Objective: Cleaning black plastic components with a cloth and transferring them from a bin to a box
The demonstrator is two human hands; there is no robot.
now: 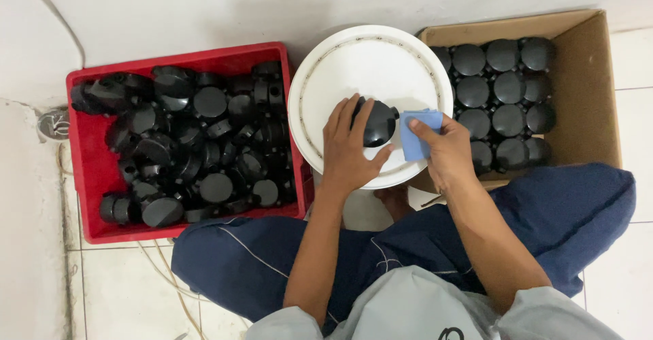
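Observation:
My left hand [350,148] grips a round black plastic part [379,124] on top of a white bucket lid [340,81] between my knees. My right hand [445,151] pinches a small blue cloth [413,136] right beside the black part, touching its right side. Both hands rest over the lid's near edge.
A red crate [88,170] at my left is heaped with several loose black round parts [204,143]. A cardboard box [588,88] at my right holds several black parts [500,92] set in neat rows. White tiled floor and wall surround; a thin cable [160,265] lies by my left leg.

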